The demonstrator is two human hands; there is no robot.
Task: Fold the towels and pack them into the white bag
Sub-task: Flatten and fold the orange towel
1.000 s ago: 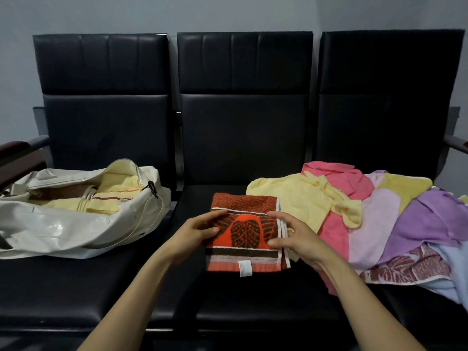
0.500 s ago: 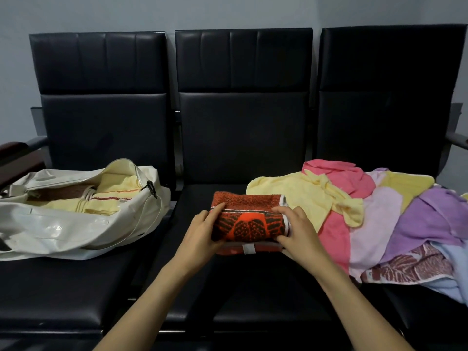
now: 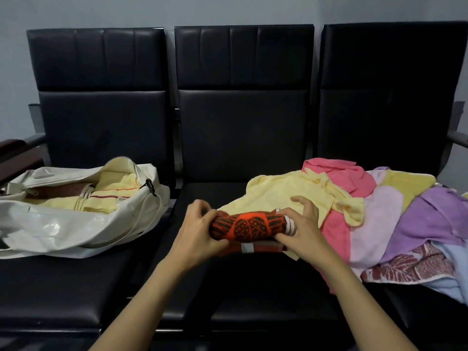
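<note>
- An orange towel (image 3: 244,228) with a dark leaf pattern lies partly rolled on the middle seat (image 3: 228,282) of a row of black padded chairs, its unrolled end with a white label flat on the cushion beneath the roll.
- The left hand (image 3: 196,233) curls around the roll's left end, fingers over the top and thumb at the near side.
- The right hand (image 3: 302,230) grips the roll's right end, thumb pressed at the near edge, fingers arched over the striped border.
- Just behind and right of the roll, a pale yellow towel (image 3: 298,196) spreads over the seat's edge, touching the right hand's fingers.
- Further right, loose towels are heaped on the right seat: pink (image 3: 347,176), lilac (image 3: 372,224), purple (image 3: 435,219), another yellow one (image 3: 405,178), a red-and-white leaf print (image 3: 415,268) and light blue (image 3: 453,269).
- On the left seat, well apart from the hands, the white bag (image 3: 76,224) lies open, with folded yellow towels (image 3: 111,196) visible inside.
</note>
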